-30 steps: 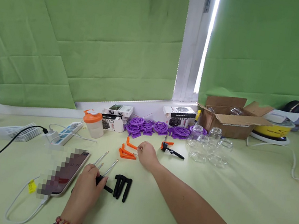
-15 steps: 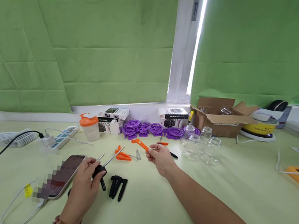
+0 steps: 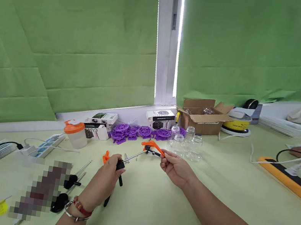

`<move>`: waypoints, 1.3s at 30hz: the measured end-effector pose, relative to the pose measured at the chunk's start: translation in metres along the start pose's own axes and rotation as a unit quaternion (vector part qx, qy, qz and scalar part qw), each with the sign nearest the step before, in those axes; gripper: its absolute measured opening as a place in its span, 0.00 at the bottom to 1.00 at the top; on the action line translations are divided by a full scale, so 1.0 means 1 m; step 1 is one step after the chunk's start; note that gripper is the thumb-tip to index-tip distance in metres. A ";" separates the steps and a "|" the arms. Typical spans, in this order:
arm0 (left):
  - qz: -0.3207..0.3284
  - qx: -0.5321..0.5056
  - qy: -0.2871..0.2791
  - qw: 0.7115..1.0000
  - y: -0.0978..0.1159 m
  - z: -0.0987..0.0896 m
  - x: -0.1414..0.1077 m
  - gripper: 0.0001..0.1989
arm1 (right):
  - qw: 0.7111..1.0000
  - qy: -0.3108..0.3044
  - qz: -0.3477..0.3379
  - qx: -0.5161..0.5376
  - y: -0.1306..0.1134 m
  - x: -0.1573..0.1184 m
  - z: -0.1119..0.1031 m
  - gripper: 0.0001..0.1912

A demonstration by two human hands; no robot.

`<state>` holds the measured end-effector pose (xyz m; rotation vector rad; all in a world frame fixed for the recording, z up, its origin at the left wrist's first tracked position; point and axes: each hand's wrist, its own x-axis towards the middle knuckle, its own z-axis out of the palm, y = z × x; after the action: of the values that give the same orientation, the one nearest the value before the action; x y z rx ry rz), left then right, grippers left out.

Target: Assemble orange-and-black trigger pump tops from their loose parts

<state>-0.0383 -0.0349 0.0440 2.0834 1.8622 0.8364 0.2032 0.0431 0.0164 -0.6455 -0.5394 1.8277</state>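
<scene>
Both hands have lifted off the table to mid-frame | our left hand [image 3: 107,176] grips black-handled metal rod [image 3: 130,158] | right hand [image 3: 177,168] pinches orange clip [image 3: 152,145] at rod's tip | light, stiff; we'd hold handle | glass jars [image 3: 188,142] behind

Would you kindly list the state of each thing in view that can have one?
left hand: closed on the black-handled rod, held above the table.
right hand: pinching the orange clip at the rod's tip.
cardboard box: flaps open.
shaker bottle: upright, orange lid on.
glass jars: standing mouth down, it seems.
power strip: black plug in.
</scene>
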 end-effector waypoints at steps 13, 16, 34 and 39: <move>0.021 -0.157 0.006 0.987 0.002 0.030 0.021 0.12 | 0.999 -0.015 0.038 0.002 0.007 0.001 -0.003 0.08; 0.024 -0.214 0.018 0.976 -0.002 0.038 0.018 0.13 | 0.998 -0.030 0.054 -0.014 0.012 -0.001 -0.001 0.06; 0.013 -0.430 0.006 0.903 0.007 0.048 0.011 0.22 | 0.985 -0.103 0.056 -0.128 0.032 -0.008 0.001 0.11; 0.037 -0.436 -0.012 0.899 0.009 0.052 0.006 0.22 | 0.976 -0.133 0.027 -0.170 0.035 -0.010 0.002 0.13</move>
<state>-0.0018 -0.0198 0.0079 1.5540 1.0559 1.3314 0.1807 0.0222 -0.0029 -0.6483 -1.0388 1.9027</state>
